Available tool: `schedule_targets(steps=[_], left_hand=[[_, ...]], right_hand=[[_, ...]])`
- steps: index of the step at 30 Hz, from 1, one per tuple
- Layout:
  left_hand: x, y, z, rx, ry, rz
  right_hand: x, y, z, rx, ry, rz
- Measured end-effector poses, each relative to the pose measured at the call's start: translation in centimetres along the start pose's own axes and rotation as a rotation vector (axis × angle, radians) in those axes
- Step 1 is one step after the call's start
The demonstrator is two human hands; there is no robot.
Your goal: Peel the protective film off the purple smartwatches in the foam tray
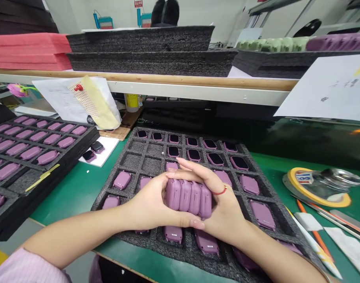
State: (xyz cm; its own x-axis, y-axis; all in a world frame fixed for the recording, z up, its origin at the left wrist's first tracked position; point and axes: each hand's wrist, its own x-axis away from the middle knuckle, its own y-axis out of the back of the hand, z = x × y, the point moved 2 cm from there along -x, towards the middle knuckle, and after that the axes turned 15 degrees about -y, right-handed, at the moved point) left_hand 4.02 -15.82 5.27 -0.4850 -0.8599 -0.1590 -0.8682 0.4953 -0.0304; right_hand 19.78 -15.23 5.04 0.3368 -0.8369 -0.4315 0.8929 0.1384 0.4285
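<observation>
Between my two hands, above the middle of a black foam tray (133,162), is a stack of purple watch cases (187,198), several standing side by side. My left hand (152,200) wraps the stack from the left, its thumb across the lower front. On the right side my right hand (221,200) closes round the other end, fingers over the top. Purple watch cases (249,184) lie back up in the tray's nearer pockets. In the far rows, watch cases with dark screens (215,159) face up. Parts of the tray are hidden under my hands and forearms.
At left stands another foam tray (21,188) of purple cases. Two watches (93,153) rest on white paper beside it. A tape roll (298,184) with a metal-lidded jar, a brush (311,226) and tools lie right. A shelf (182,84) carrying foam stacks crosses behind.
</observation>
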Motion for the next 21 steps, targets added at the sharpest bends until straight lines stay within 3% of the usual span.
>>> schedule_targets(steps=[21], left_hand=[[-0.53,0.23,-0.44,-0.008,-0.041,0.115]], right_hand=[[0.16,0.08,-0.04,-0.017,0.043,0.031]])
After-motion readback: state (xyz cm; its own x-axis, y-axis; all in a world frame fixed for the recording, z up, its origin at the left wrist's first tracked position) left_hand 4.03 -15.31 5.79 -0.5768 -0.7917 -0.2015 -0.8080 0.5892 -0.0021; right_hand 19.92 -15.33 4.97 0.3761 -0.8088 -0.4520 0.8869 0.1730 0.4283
